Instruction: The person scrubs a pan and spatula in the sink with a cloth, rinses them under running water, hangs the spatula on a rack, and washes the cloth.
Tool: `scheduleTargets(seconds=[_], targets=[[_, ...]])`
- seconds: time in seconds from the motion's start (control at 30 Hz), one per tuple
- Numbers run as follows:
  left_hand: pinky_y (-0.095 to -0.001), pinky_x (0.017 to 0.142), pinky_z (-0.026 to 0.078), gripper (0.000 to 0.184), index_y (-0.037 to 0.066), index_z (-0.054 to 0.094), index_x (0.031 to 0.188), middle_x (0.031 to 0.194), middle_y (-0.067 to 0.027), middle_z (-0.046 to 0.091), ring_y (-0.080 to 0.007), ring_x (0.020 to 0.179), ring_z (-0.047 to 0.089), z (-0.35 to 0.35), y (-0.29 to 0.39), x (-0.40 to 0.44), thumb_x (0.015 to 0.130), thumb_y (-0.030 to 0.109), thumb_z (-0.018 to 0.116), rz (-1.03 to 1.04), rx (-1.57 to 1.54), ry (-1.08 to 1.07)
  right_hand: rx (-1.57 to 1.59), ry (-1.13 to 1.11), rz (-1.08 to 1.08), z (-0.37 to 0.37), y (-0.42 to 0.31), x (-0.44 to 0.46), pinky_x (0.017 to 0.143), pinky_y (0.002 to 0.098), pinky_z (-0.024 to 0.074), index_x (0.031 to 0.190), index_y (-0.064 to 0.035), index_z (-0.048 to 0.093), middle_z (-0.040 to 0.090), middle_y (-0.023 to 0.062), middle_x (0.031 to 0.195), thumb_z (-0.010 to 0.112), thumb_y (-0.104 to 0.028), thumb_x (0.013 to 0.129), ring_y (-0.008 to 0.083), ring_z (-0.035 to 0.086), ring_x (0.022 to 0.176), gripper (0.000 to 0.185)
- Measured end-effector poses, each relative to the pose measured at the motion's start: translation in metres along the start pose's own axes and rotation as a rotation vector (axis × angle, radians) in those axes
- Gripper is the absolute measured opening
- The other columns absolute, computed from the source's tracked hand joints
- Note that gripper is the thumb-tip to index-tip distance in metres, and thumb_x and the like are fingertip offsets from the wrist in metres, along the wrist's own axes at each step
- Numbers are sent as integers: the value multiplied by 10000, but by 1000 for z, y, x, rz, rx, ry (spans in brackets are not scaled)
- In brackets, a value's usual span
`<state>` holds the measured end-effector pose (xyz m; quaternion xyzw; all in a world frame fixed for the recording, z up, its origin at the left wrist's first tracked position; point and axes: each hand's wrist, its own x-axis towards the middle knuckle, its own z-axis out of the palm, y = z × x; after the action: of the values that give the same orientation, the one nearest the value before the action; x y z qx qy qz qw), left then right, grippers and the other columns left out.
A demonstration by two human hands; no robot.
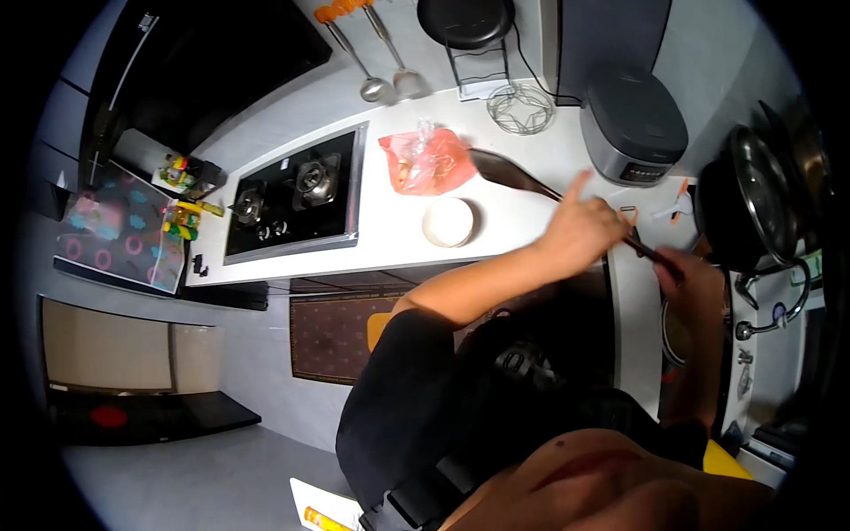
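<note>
A dark spatula (503, 170) with a long handle slants over the white counter, its blade near a red plastic bag (429, 161). My left hand (584, 232) is closed around the middle of the handle, with one finger or thumb pointing up. Lower right, my right hand (686, 273) grips the handle's end; its fingers are partly in shadow. A white bowl (448, 222) stands on the counter between the bag and my left forearm. The bag's contents are hard to make out.
A gas stove (297, 196) lies at the left, bottles (181, 219) beyond it. A rice cooker (634, 128), a wire rack (521, 109) and a black stool-like object (467, 22) are at the back. Pans (760, 199) and a faucet (745, 330) are at the right.
</note>
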<state>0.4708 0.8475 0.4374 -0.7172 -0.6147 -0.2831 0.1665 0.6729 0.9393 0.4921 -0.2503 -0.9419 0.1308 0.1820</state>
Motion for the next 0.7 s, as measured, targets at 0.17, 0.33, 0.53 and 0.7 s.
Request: scheduleTargets(seconds=[0.17, 0.33, 0.53, 0.7], targets=[[-506, 992, 191, 118, 133, 651, 805, 671, 3, 609, -156, 705, 585, -64, -70, -31, 732, 225, 660, -334, 4, 191, 1093, -14, 63, 21, -6, 81, 660, 185, 475, 1331, -30, 286, 541, 97, 1032, 624, 15, 739, 89, 552, 830, 683], [-462, 1009, 194, 204, 88, 652, 866, 703, -31, 627, -160, 678, 581, -97, -111, -65, 742, 249, 673, -539, -113, 212, 1249, -162, -163, 96, -116, 143, 607, 178, 449, 1267, 1, 361, 495, 62, 1115, 614, -77, 802, 55, 546, 819, 535], [-456, 968, 236, 207, 82, 618, 957, 811, -43, 638, -205, 800, 590, -130, -224, -106, 776, 183, 619, -668, -160, 474, 1053, 31, -276, 169, -252, 271, 421, 192, 396, 935, -9, 498, 579, 52, 779, 541, -213, 869, 73, 539, 537, 218], [-345, 888, 394, 540, 22, 400, 1243, 1164, -195, 454, -262, 1040, 491, -178, -329, -170, 772, 149, 632, -646, -77, 638, 707, 167, -291, 211, -343, 427, 515, 301, 476, 860, 14, 483, 586, 101, 599, 512, -289, 809, 169, 597, 496, 309]])
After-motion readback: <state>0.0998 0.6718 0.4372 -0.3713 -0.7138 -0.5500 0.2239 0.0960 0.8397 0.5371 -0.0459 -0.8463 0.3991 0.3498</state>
